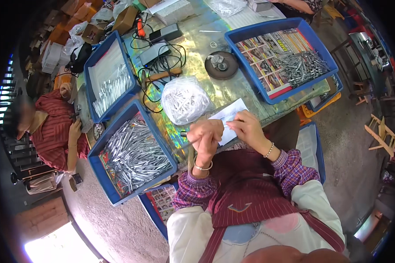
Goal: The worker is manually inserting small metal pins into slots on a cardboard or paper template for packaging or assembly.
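Note:
Close together at the table's near edge, both my hands work over a white sheet of paper. My left hand is closed in a fist, and the dark end of a thin tool sticks out on its left side. Thumb and fingers of my right hand are pinched together right beside the left fist. Whatever sits between those fingertips is too small to make out. Just beyond my left hand stands a clear plastic bag full of small whitish pieces.
Blue trays of slim metal rods stand at left; another blue tray with metal pieces stands far right. A round dark dish, a hammer and black cables lie on the table. A co-worker sits at far left.

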`<state>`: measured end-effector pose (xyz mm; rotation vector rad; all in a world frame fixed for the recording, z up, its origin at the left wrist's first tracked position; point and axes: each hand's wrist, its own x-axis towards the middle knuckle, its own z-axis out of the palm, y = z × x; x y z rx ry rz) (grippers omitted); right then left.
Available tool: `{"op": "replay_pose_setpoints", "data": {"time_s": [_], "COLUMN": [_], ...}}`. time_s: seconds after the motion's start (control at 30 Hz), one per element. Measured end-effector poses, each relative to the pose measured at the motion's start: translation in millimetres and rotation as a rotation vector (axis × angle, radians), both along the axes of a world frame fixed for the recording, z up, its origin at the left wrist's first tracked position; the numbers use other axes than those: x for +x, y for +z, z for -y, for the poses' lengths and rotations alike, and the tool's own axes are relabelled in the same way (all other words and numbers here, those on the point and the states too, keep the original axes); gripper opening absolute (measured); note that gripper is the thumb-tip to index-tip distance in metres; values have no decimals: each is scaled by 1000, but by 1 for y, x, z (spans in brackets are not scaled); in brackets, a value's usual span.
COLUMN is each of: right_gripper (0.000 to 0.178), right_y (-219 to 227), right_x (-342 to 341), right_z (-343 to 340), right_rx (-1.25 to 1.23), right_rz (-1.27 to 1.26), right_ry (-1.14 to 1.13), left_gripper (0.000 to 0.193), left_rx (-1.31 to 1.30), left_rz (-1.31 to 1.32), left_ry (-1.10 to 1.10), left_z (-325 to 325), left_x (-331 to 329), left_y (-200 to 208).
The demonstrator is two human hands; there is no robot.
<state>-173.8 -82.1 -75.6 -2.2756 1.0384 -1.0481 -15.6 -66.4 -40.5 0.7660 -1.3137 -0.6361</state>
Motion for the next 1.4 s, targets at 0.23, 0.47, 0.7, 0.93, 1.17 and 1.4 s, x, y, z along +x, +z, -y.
{"op": "replay_pose_setpoints", "data": {"time_s": [0.23, 0.47, 0.7, 0.93, 1.17, 1.4], "right_gripper": [17, 14, 14, 15, 14, 14], "right_y": [2, -5, -7, -10, -16, -18], "right_x": [-13, -33, -26, -28, -31, -28], "right_z": [5, 1, -6, -5, -2, -6], "right_rx": [7, 13, 32, 46, 12, 55], "right_rz": [-2, 21, 55, 78, 89, 139], "right_ry": [-11, -86, -106, -119, -108, -104], "left_gripper": [31, 34, 33, 32, 35, 38], "left_rx": [334, 395, 244, 386, 364, 438], "left_rz": [-367, -341, -245, -397, -13, -422], "left_ry": [-218, -219, -176, -277, -211, -81], "left_z": [-2, 0, -3, 2, 13, 5], "left_x": [-4, -7, -13, -18, -49, -38], "left_y": [-54, -44, -36, -33, -34, -39]}}
